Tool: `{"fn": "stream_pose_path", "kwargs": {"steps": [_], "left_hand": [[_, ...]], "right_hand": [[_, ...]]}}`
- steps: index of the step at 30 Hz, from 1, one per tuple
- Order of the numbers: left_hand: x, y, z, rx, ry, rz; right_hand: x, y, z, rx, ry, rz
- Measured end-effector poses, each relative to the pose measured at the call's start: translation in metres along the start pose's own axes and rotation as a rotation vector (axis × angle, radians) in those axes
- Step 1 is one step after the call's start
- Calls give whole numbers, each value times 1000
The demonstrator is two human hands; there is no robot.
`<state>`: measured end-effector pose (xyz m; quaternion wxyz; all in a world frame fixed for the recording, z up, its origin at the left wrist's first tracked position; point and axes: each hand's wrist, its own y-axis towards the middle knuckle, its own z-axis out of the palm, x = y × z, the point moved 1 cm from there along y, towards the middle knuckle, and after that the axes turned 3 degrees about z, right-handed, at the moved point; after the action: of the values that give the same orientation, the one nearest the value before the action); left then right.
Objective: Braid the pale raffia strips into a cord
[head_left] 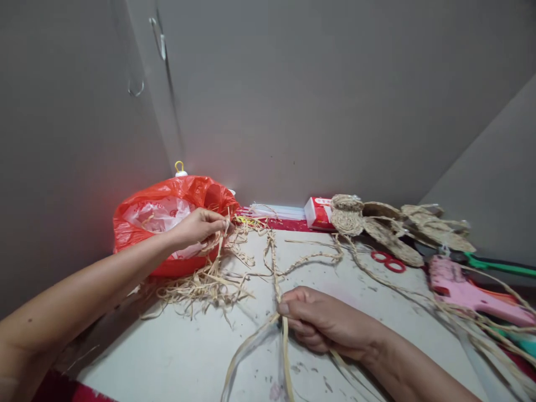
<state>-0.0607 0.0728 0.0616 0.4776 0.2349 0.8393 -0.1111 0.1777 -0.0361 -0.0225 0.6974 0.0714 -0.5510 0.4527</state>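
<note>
White work surface (176, 352) below; red plastic bag (134, 243) at its ten o'clock, loose straw (205, 287) heaped beside it; pink glue gun (458, 287) at three; left hand (203, 226) over the bag's three-o'clock side, fingertips pinching a straw strand (219, 245); right hand (312, 321) near centre, thumb and forefinger closed on a straw braid (275, 273) (untwisted lengths trail toward six and seven) running toward twelve.

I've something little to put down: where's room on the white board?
Best spot: near left on the white board, between the straw pile and the loose strand. Another bare patch lies between the right hand and long straw cord. Crowded: back left, with the red bag, and the right side, with red scissor handles and pink glue gun.
</note>
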Motion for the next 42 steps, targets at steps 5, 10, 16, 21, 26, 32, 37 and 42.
{"fn": "stream_pose_path", "kwargs": {"steps": [5, 10, 16, 21, 26, 32, 37, 42], "left_hand": [[-24, 0, -20, -337, -214, 54], [-45, 2, -41, -530, -111, 427], [-52, -7, -45, -441, 46, 521], [-53, -8, -47, -392, -81, 407], [-38, 1, -66, -329, 472, 377], [-11, -15, -71, -317, 817, 174], [-15, -33, -52, -322, 718, 167], [-3, -29, -20, -206, 710, 89]], "right_hand": [[-1, 2, 0, 5, -16, -18], [-2, 2, 0, 4, -24, -10], [0, 1, 3, -7, -37, -3], [0, 1, 3, -27, -50, 2], [-2, 1, 3, -31, -55, -11], [-2, 1, 3, -37, -73, 0], [-2, 1, 3, -25, -76, -6], [-2, 1, 3, -31, -73, 0]]}}
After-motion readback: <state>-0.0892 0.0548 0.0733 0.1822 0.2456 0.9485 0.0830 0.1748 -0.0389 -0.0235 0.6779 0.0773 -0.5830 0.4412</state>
